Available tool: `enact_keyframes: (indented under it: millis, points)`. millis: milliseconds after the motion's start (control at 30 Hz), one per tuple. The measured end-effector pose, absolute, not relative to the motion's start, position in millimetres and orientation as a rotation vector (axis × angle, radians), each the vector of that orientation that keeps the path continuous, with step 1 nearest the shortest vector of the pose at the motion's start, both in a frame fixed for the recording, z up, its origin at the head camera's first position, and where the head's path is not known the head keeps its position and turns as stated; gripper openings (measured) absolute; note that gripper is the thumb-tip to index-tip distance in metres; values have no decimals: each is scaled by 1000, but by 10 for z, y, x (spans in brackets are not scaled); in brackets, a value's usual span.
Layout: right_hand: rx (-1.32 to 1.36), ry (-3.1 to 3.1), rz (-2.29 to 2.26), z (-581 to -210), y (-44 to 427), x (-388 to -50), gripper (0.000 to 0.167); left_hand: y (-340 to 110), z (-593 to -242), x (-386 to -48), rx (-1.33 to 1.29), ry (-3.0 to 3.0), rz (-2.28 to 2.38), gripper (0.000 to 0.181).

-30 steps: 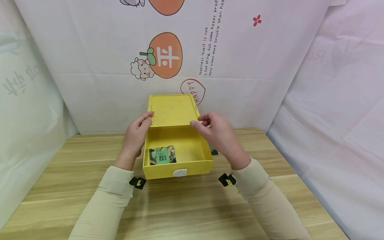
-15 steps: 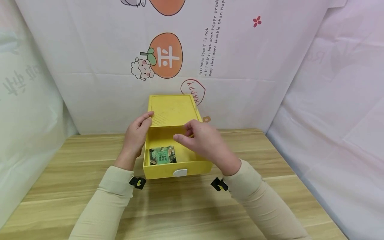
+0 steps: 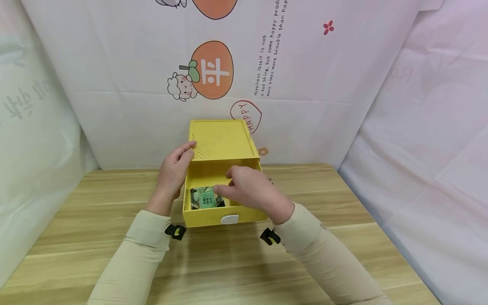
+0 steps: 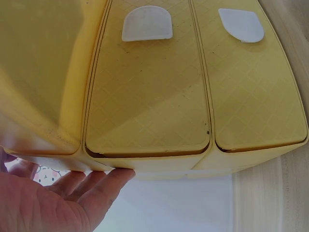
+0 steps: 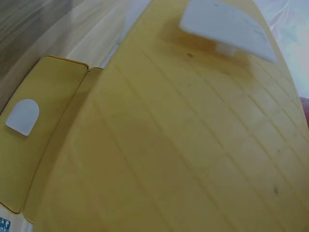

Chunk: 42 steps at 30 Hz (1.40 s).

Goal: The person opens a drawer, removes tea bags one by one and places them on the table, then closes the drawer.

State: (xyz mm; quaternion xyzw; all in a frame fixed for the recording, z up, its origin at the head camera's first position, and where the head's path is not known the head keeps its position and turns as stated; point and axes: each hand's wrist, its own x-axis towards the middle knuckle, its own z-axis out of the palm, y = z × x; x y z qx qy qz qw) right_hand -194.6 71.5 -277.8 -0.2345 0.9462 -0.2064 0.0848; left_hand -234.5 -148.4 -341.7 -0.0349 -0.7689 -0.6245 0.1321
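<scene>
A yellow drawer cabinet (image 3: 225, 137) stands at the back of the table, its top drawer (image 3: 207, 218) pulled out. Inside that drawer, at the left, lies a flat green patterned packet (image 3: 207, 199) with printed characters. My left hand (image 3: 173, 171) holds the cabinet's upper left edge; in the left wrist view the fingers (image 4: 108, 186) lie along its side. My right hand (image 3: 253, 186) reaches into the drawer over its right part. Its thumb overlaps the packet's upper right corner, with index finger and thumb apart; the other fingertips are hidden.
Two lower drawers, with white tabs (image 4: 147, 23) on their fronts, are closed. A small dark patterned item (image 3: 270, 181) shows partly at the cabinet's right. White printed cloth (image 3: 305, 84) hangs behind the wooden table (image 3: 228, 262) and along both sides.
My right hand has left the cabinet's upper right edge and moved left and down into the open drawer, reaching the packet. The left hand keeps its place.
</scene>
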Motion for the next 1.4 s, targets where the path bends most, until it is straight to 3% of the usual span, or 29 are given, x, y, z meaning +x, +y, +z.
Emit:
enact_keyframes:
  millis: [700,1000,1400]
  points:
    - [-718,2702,-549,-2827,656,-2014,59,-1478,-3417,-2344,-93,-2234,-1806,48]
    - [-753,2702,-542,-2833,621,-2042,40,-1480,-3415,-2341,-99,-2232,-1819,48]
    - [-763,2636,-616,-2841,599,-2070,40,-1472,-3381,-2309,-105,-2235,-1818,48]
